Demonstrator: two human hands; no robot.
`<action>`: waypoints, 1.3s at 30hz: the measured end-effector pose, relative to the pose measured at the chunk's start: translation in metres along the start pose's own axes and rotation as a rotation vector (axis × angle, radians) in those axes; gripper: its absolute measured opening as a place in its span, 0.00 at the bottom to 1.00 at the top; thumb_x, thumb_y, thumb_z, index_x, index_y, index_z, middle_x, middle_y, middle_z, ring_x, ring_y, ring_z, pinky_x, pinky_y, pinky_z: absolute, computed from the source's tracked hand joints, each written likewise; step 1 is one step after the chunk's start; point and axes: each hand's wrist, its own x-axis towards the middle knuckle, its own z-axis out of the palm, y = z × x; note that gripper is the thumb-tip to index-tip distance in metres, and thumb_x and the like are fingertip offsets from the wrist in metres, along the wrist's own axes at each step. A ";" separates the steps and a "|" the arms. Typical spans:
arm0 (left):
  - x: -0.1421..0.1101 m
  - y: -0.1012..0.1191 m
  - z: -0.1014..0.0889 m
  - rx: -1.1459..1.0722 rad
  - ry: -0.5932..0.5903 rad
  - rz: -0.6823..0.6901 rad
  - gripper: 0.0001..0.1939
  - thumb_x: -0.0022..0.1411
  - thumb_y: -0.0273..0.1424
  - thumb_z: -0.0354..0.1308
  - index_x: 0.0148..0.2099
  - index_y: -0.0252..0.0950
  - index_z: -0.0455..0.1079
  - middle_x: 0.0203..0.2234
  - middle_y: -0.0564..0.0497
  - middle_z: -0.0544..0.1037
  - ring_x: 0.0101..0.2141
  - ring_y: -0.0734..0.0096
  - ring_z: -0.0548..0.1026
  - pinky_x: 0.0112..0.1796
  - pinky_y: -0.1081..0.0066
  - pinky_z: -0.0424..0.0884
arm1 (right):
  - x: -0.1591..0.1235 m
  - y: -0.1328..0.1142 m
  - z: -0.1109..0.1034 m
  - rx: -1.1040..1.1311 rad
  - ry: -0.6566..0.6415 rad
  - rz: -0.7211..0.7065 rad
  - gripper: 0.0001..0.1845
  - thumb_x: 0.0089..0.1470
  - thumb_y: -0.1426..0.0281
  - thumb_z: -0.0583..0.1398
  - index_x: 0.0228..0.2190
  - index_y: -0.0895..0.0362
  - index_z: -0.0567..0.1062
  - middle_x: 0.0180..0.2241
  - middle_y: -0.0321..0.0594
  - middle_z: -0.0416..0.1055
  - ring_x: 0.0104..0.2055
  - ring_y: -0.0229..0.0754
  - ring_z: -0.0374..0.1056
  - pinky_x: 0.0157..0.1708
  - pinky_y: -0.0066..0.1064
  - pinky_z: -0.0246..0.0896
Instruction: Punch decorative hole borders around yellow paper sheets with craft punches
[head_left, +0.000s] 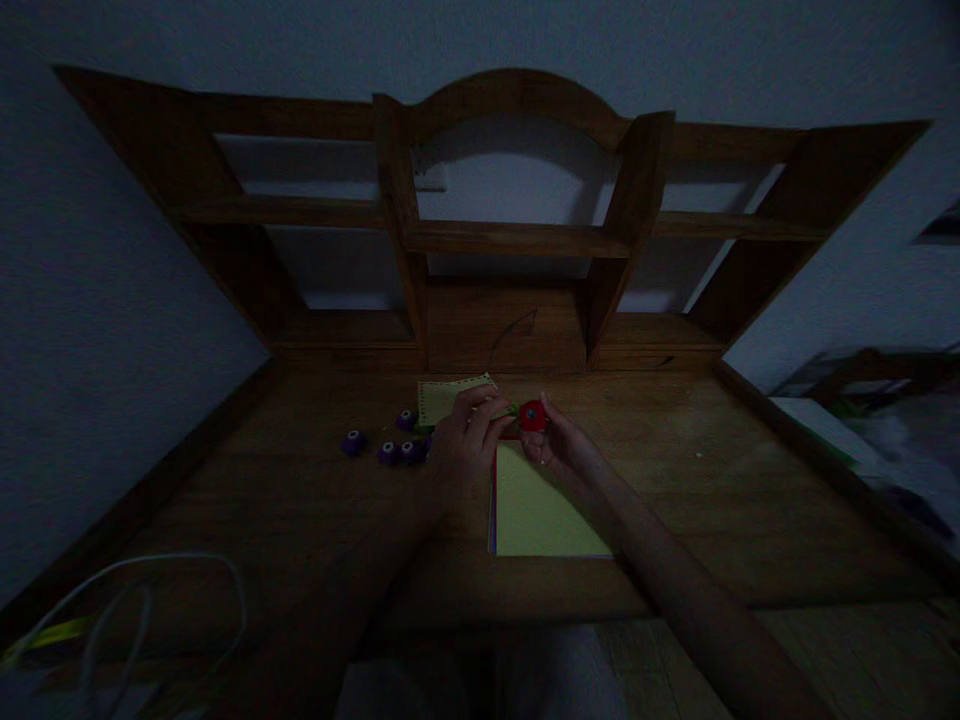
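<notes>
Over the front of the desk, my right hand point(570, 448) grips a small red piece with a dark centre point(532, 415); its exact kind I cannot make out in the dim light. My left hand point(474, 432) is closed, its fingertips at a small green piece point(513, 409) beside the red one. Whether the green and red pieces are joined I cannot tell. Below the hands lies a stack of coloured paper point(551, 510), pale yellow on top. Left of my left hand sit several small purple pieces with white centres point(388, 452), partly hidden by that hand.
Behind my left hand lies a yellowish sheet with a patterned edge point(442, 395). A wooden shelf unit point(517, 238) rises at the back of the desk point(300, 500). At lower left loops a white cable point(180, 556). White items point(825, 435) stand beyond the desk's right edge.
</notes>
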 end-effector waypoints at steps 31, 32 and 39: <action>-0.011 -0.051 0.005 0.321 -0.534 -0.133 0.27 0.56 0.18 0.49 0.58 0.38 0.65 0.58 0.42 0.66 0.55 0.60 0.67 0.56 0.58 0.60 | 0.021 0.006 -0.064 -1.653 0.413 -0.543 0.16 0.59 0.59 0.54 0.41 0.56 0.73 0.40 0.49 0.71 0.42 0.47 0.68 0.43 0.36 0.60; -0.010 -0.050 0.005 0.301 -0.507 -0.124 0.29 0.55 0.17 0.49 0.58 0.37 0.65 0.58 0.43 0.67 0.56 0.61 0.66 0.56 0.57 0.60 | 0.020 0.005 -0.061 -1.622 0.428 -0.575 0.17 0.58 0.58 0.54 0.40 0.56 0.74 0.40 0.49 0.71 0.43 0.48 0.67 0.45 0.38 0.60; 0.002 -0.027 -0.004 0.178 -0.274 0.098 0.33 0.61 0.16 0.44 0.66 0.41 0.52 0.65 0.47 0.52 0.64 0.64 0.51 0.61 0.52 0.51 | 0.020 -0.007 -0.036 -0.760 0.330 -0.430 0.32 0.55 0.44 0.48 0.39 0.56 0.76 0.40 0.46 0.76 0.42 0.49 0.72 0.42 0.39 0.67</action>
